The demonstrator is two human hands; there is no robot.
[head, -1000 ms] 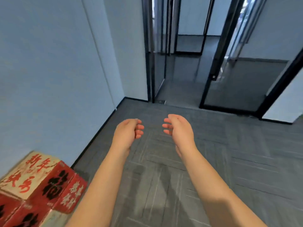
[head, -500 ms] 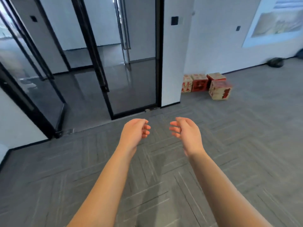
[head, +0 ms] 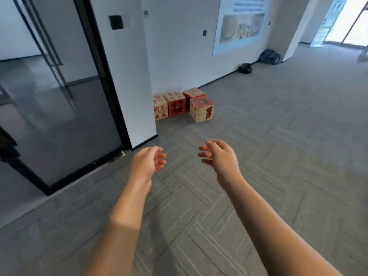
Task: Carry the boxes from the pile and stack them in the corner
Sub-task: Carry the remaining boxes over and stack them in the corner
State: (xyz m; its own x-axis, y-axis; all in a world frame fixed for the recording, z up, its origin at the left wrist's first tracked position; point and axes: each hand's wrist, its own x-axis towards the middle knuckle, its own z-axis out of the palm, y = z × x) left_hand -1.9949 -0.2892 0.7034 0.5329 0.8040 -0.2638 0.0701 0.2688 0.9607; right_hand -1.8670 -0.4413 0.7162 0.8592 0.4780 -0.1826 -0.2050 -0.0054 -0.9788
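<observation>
Boxes (head: 176, 105), 4, sit closed near wall (head: 179, 56).

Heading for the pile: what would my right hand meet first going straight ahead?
Likely the boxes by the wall; only bare carpet lies before the right hand, though depth is unclear.

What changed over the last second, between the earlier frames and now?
The view swung right: away from the corner stack, past the glass door, until the pile of boxes sits mid-frame by the white wall. Nothing was taken hold of or let go. The left hand and right hand stay held out, empty, fingers loosely curled.
</observation>
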